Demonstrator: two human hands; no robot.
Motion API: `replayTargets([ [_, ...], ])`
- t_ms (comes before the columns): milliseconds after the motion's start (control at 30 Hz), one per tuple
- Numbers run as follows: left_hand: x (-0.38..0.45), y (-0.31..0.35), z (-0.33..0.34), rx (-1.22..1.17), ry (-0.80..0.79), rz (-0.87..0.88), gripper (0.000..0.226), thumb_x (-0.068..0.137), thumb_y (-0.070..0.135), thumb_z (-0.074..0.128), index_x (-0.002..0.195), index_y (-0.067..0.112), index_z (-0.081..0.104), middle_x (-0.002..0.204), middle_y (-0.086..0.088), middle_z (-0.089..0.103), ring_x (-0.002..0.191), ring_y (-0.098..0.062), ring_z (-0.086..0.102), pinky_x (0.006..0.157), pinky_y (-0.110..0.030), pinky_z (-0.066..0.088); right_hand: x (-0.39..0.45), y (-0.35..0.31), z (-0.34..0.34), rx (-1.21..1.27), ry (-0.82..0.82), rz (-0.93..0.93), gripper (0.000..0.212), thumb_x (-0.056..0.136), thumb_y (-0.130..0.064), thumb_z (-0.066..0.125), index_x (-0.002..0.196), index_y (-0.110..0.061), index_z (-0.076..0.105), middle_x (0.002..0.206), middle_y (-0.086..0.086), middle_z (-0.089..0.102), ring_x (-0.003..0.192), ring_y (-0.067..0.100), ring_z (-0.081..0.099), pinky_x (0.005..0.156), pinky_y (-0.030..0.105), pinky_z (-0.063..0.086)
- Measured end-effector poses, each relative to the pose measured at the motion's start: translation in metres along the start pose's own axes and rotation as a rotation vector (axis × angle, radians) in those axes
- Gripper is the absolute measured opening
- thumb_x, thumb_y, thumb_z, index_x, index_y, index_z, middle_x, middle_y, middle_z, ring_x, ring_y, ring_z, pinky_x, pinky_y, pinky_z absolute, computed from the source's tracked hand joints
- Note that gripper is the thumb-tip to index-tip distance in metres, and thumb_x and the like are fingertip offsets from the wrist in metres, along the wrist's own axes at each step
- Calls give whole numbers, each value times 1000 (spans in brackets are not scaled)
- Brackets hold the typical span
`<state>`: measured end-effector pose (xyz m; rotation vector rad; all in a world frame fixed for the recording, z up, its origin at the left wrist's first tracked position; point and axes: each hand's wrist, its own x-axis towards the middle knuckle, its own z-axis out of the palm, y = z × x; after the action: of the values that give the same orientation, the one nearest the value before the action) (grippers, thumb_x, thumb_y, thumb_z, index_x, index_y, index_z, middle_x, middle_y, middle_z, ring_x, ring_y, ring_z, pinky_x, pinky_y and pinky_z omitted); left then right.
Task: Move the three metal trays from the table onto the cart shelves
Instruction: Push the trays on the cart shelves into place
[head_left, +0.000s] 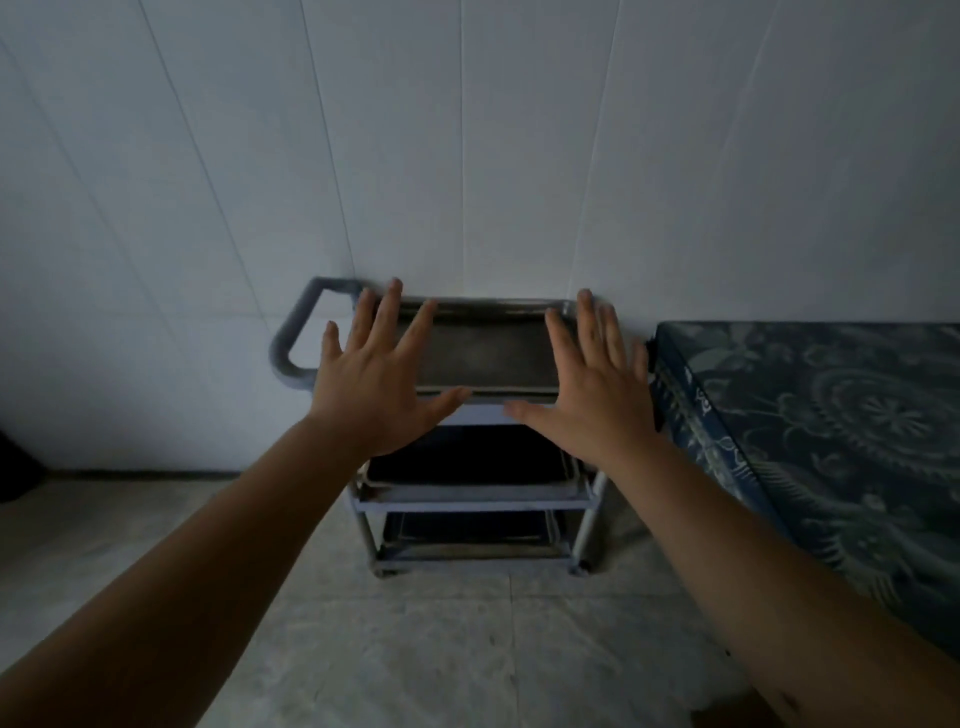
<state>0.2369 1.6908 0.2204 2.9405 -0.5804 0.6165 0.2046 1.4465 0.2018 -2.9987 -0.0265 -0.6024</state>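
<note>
Presently we record the following, from our head view.

Item: cart (475, 504), three shelves, grey-blue frame, push handle (291, 343) at its left end, standing against a pale panelled wall (467, 156) on a tiled floor (415, 649).

Item: top tray (483, 348), metal, lying flat on the top shelf, its rim showing between our hands.

Item: middle tray (467, 467), on the middle shelf, dark inside, near rim visible.

Item: bottom tray (467, 535), on the lowest shelf, dim, but its pale rim can be made out.

Item: table (831, 426), at the right, just beside the cart, under a blue patterned cloth. No tray shows on the part we can see; the rest runs out of frame.

Item: our left hand (374, 384), fingers spread, palm down over the left end of the top tray, gripping nothing. Whether it touches the rim we cannot tell.

Item: our right hand (587, 395), likewise spread and empty, over the right end of the same tray.

Progress, as we judge it: all three trays are shelved, one per shelf, so the moving looks complete. Only drawing our hands away remains.

Markings: none legible. The cloth edge carries small pale marks, too blurred to read.
</note>
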Motion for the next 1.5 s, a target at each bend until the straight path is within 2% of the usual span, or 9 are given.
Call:
replayTargets([
  [267, 26, -21, -67, 41, 192, 20, 102, 75, 92, 16, 155, 35, -9, 166, -8, -14, 151, -31, -13, 117, -64, 9, 36, -32, -69, -25, 206, -17, 111, 60, -97, 18, 148, -35, -9, 155, -4, -31, 145, 21, -18, 114, 57, -2],
  [400, 26, -35, -74, 58, 219, 20, 103, 72, 94, 10, 154, 35, -11, 165, -8, -16, 151, -32, -15, 117, -64, 9, 45, -45, -77, -55, 269, -39, 111, 61, -97, 20, 149, -35, -7, 159, -1, -23, 146, 22, -15, 114, 57, -1],
  [600, 29, -68, -54, 18, 199, 33, 102, 73, 94, 13, 155, 36, -7, 166, -8, -12, 151, -32, -12, 116, -64, 9, 60, -65, -60, -46, 254, -35, 111, 60, -97, 21, 149, -35, -6, 159, -2, -22, 146, 21, -14, 114, 57, -1],
  [833, 20, -107, 15, -9, -37, 16, 107, 69, 94, 11, 154, 33, -11, 165, -7, -13, 148, -20, -19, 120, -58, 4, 67, -69, 17, -19, 74, 18, 112, 61, -94, 29, 148, -36, -10, 159, -2, -23, 147, 23, -10, 115, 59, 8],
  [967, 20, -131, 65, -9, -150, 13, 107, 72, 93, 14, 156, 30, -8, 166, -7, -9, 151, -23, -12, 121, -57, 3, 62, -61, 80, 1, -50, 31, 113, 63, -90, 36, 149, -31, -7, 157, -4, -24, 147, 21, -6, 114, 59, 14],
  [1100, 38, -142, 128, -27, -287, 1, 111, 71, 94, 14, 155, 27, -10, 166, -6, -12, 151, -23, -12, 120, -55, 5, 69, -44, 146, -11, -220, 36, 114, 63, -90, 38, 149, -29, -7, 160, 1, -19, 147, 24, -5, 114, 56, 13],
  [1333, 107, -142, 267, -12, -561, -35, 114, 72, 90, 33, 156, 26, -8, 167, -5, -9, 152, -25, -8, 118, -55, 7, 134, 3, 266, -13, -480, 12, 111, 71, -73, 59, 151, -25, -2, 161, 5, -12, 148, 25, -5, 115, 52, 14],
  [1433, 134, -141, 321, 25, -640, -16, 116, 73, 88, 42, 156, 26, -8, 167, -7, -7, 152, -28, -7, 118, -57, 8, 163, 24, 315, -50, -558, -39, 112, 71, -67, 64, 152, -21, 1, 161, 8, -5, 147, 29, 0, 117, 49, 12],
  [1500, 149, -141, 351, 38, -718, 12, 116, 74, 84, 48, 157, 23, -6, 167, -9, -7, 152, -29, -8, 119, -55, 8, 179, 34, 340, -78, -607, -112, 106, 73, -62, 66, 151, -17, 12, 159, 11, 13, 145, 30, 14, 116, 45, 16],
])
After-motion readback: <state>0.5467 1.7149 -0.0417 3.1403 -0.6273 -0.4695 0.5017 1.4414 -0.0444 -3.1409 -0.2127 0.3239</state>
